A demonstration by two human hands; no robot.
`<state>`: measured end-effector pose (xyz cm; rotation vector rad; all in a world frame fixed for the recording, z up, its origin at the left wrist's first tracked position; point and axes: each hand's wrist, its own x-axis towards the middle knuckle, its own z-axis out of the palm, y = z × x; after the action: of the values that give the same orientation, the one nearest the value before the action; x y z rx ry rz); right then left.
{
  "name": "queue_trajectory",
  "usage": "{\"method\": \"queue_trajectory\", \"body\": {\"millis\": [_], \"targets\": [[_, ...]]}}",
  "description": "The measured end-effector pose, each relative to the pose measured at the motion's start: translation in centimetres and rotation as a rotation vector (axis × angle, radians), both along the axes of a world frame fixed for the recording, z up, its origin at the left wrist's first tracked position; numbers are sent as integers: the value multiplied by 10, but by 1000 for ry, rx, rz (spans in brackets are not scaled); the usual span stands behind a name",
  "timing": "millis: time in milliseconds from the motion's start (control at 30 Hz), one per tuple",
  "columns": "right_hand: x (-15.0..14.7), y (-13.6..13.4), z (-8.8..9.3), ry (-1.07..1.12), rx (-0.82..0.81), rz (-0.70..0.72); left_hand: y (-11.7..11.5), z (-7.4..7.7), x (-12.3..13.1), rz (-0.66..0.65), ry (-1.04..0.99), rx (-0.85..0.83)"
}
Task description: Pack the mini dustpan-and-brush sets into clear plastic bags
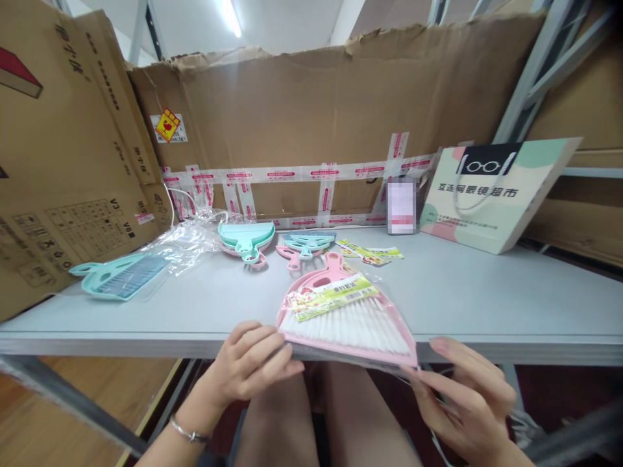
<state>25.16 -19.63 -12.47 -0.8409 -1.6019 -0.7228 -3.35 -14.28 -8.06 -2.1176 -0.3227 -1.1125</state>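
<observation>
A pink dustpan (pixel 311 280) with a white-bristled brush (pixel 348 327) lies at the front edge of the shelf inside a clear plastic bag (pixel 389 295). A green and yellow printed card (pixel 335 296) rests across the bristles. Curled at the bag's near left corner, my left hand (pixel 257 360) grips its edge. My right hand (pixel 462 395) pinches the bag's near right corner between thumb and fingers, with the index finger raised apart.
Blue-green dustpans (pixel 246 237) stand stacked behind, beside more dustpans and brushes (pixel 309 243). A blue-green set (pixel 124 275) lies left near crumpled plastic (pixel 187 243). Printed cards (pixel 370 251), a phone (pixel 402 206) and a paper bag (pixel 487 194) sit rightward. Cardboard (pixel 311 110) walls the back.
</observation>
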Motion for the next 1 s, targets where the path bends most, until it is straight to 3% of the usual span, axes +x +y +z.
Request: {"method": "queue_trajectory", "body": {"millis": [67,167,300,400,567,667,767,833,933,1000], "targets": [[4,2,3,-72,-24,51,1,-2,-2,18,64,-47],[9,6,13,-181,-119,165,-3,2,5,-8,0,-84],[12,12,28,39,-204,240,-13,20,22,-40,-140,-22],[12,15,36,188,-199,342,-16,34,31,-64,-118,-124],[10,10,36,289,-336,464,-15,31,35,-130,-124,-299],[5,5,32,402,-346,407,-15,22,39,-109,-198,-392],[-4,6,30,446,-417,276,-16,20,45,-4,-312,-614],[-7,9,28,418,-457,128,-15,19,49,109,-359,-742],[-8,16,25,324,-494,-96,-13,17,51,343,-341,-787],[-7,18,24,295,-591,-160,-13,14,52,463,-287,-819]]}}
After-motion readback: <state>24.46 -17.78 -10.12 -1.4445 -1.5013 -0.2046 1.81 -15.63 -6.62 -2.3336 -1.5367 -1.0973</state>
